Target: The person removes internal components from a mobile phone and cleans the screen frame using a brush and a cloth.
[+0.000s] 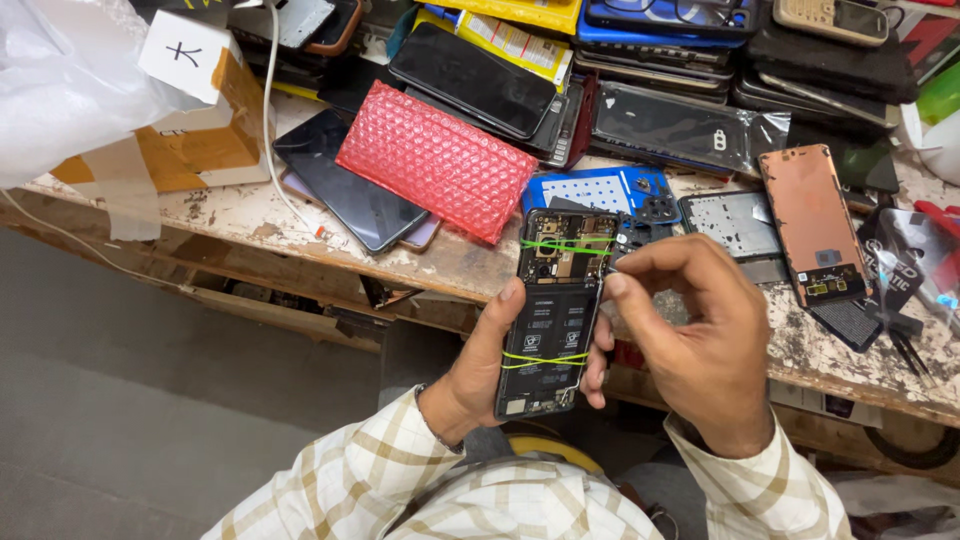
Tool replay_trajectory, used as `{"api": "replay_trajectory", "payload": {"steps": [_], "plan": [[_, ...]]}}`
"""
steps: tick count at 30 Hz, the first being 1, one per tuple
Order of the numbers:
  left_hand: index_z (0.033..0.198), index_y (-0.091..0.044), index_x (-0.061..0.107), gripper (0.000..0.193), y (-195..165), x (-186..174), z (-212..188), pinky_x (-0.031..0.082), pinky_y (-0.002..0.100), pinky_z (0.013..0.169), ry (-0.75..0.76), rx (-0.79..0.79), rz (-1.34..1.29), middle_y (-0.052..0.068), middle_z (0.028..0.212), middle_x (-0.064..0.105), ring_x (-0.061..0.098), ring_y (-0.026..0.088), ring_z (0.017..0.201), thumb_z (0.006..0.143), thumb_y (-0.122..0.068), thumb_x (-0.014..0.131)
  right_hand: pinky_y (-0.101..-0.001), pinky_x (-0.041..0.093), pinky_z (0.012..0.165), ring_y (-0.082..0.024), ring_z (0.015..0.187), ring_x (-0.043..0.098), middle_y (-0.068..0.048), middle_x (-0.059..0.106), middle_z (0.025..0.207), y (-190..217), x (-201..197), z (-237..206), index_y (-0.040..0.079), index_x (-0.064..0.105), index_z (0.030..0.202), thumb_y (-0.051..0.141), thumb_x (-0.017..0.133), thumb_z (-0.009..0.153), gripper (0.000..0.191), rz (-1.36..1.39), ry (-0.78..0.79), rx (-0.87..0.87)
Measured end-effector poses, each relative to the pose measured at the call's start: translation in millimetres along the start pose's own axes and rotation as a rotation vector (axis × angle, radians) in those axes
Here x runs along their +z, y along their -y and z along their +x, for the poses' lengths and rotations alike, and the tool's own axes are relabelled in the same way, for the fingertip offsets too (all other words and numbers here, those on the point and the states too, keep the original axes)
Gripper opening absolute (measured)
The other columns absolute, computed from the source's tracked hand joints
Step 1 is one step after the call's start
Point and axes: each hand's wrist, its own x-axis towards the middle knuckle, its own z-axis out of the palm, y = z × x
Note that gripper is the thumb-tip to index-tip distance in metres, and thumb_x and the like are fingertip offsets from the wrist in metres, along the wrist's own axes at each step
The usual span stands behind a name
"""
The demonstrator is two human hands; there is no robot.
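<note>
Item: opened phone, back cover off, dark battery and circuit boards exposed, bound by two yellow-green rubber bands, one near the top and one near the bottom. Position: upright, held above the near edge of the desk.

Left hand: wrapped around the phone's lower half from behind, thumb laid along its left edge, fingertips showing at its right edge. Closed on the phone.

Right hand: just right of the phone, thumb and forefinger pinched narrow at the phone's upper right edge beside the camera area. Whether a small part sits in the pinch cannot be told.

Sleeves: cream check, both arms.

Beyond the hands on the desk:
- blue phone frame, directly behind the phone's top end, perforated panel showing;
- red bubble-wrap pouch, up and left of the hands, lying partly over a black-screened phone;
- copper-coloured display panel, up and right of the right hand, beside a grey mid-frame plate;
- stacked phones and cases, far edge;
- taped cardboard box, far left, with a white cable running beside it.

Desk surface: worn, paint chipped.
</note>
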Motion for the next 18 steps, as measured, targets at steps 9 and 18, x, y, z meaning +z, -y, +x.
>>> {"api": "replay_trajectory", "payload": {"steps": [9,18], "plan": [[0.131,0.004,0.055,0.066,13,-2,0,0.063,0.041,0.082,-0.071,-0.067,0.101,0.019,0.1,0.067,0.07,0.026,0.09,0.112,-0.057,0.038,-0.0344,0.056,0.081,-0.025,0.093,0.069,-0.012,0.069,0.104,0,2,-1,0.0,0.071,0.108,-0.003,0.079,0.088,0.021,-0.416,-0.047,-0.39],[0.123,0.001,0.056,0.048,10,10,1,0.061,0.036,0.075,-0.181,-0.082,0.331,0.014,0.092,0.065,0.067,0.021,0.081,0.11,-0.045,0.047,-0.0392,0.056,0.081,-0.031,0.093,0.068,-0.014,0.066,0.103,-11,10,-7,-0.001,0.066,0.106,-0.007,0.076,0.09,0.02,-0.516,-0.139,-0.5]]}}
